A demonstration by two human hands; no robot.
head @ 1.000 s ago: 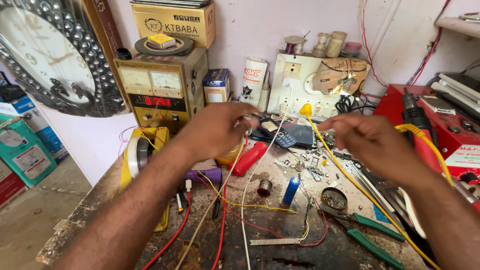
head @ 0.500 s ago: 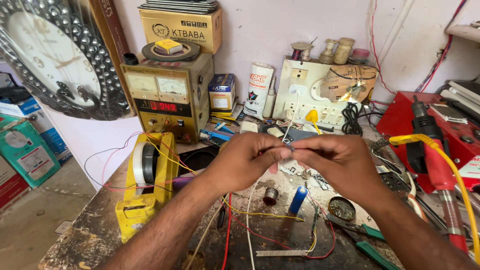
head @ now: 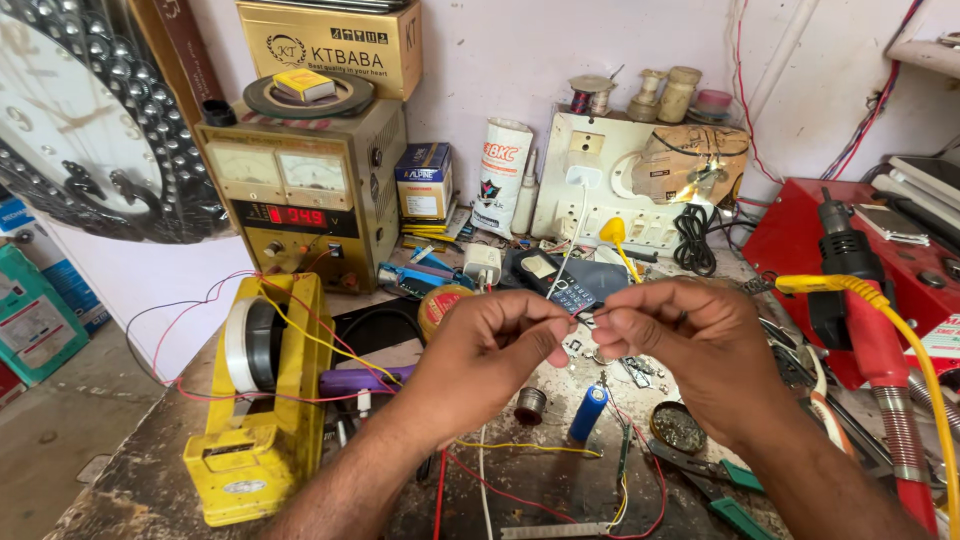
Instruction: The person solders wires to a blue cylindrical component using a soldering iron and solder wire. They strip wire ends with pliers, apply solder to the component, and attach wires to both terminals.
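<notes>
Material in hand: a thin wire (head: 583, 318), pale and very fine, pinched between both hands above the middle of the bench; its colour is hard to tell.
Left hand: the left hand (head: 487, 352) is curled, thumb and forefinger pressed together on the wire's left end.
Right hand: the right hand (head: 685, 345) is curled the same way, fingertips nipping the wire's right end; the two sets of fingertips almost touch.
Doing it well: judging from the grip, this is a twist or join of fine strands, so it likely calls for a light, even pull, with the fingertips kept close so the wire does not kink or snap.
Below the hands: a blue cylindrical cell (head: 588, 412), a small solder spool (head: 530, 404) and loose yellow and red wires (head: 520, 450) lie on the workbench (head: 130, 480), apart from the hands.
Left side: a yellow tape dispenser (head: 255, 400) stands near the left forearm, with a tan bench power supply (head: 300, 190) behind it.
Right side: a red hot-air tool (head: 880, 350) with a yellow cable (head: 900, 320) lies close to the right wrist.
In the way: green-handled pliers (head: 715, 490) and the trailing wires crowd the space under the forearms and could snag if the hands come down.
</notes>
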